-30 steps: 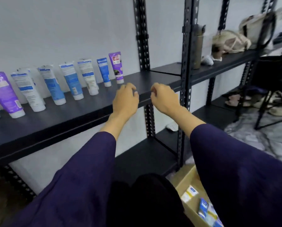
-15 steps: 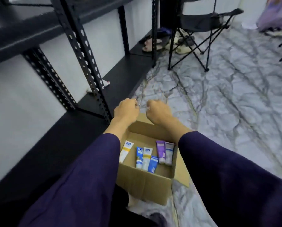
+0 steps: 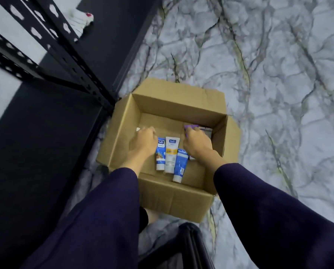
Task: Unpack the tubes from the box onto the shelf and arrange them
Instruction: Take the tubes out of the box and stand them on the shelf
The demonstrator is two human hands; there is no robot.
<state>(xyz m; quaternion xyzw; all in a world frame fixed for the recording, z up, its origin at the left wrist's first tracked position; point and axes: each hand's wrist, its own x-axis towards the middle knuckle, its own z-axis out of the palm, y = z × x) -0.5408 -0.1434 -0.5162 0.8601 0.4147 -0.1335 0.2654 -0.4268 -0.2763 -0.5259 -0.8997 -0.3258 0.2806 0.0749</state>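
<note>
Both hands down in the cardboard box (image 3: 173,199), fishing for tubes.

Black shelf (image 3: 36,152) far left, box right beside its post on the marbled floor (image 3: 269,74). Left hand (image 3: 142,144) curled over something white at the box's left side, grip hidden, can't tell. Then three tubes flat on the bottom, caps toward the camera: blue Safi tube (image 3: 160,155), white-and-yellow Safi tube (image 3: 171,155), blue tube (image 3: 180,166). Right hand (image 3: 198,145) with fingers bent onto a purple tube (image 3: 190,126), more packs half hidden beneath.
</note>
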